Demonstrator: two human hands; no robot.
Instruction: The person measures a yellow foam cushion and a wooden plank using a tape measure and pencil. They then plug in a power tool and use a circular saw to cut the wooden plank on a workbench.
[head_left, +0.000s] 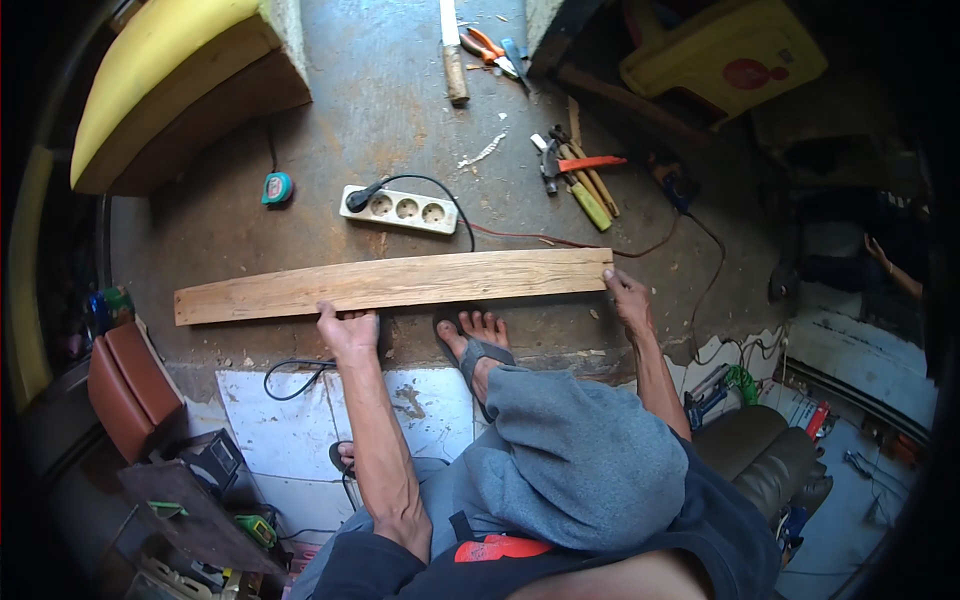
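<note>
A long wooden plank (400, 284) with dark grain lies crosswise in front of me, low over the brown floor. My left hand (350, 330) grips its near edge left of the middle, the fingers curled beneath and partly hidden. At the plank's right end, my right hand (628, 298) is closed on the corner, with the fingertips at the end face. Just beyond the plank sits a white power strip (407, 208), a black plug (358, 200) in its leftmost socket. My sandalled foot (480, 345) rests close to the plank's near side.
A tape measure (277, 188) lies at the left. Farther right are a hammer (550, 168) and several chisel-like tools (590, 200). A saw-like blade with a wooden handle (455, 80) and orange-handled pliers (483, 45) lie at the back. A yellow-topped piece (170, 80) stands far left; cords cross the floor.
</note>
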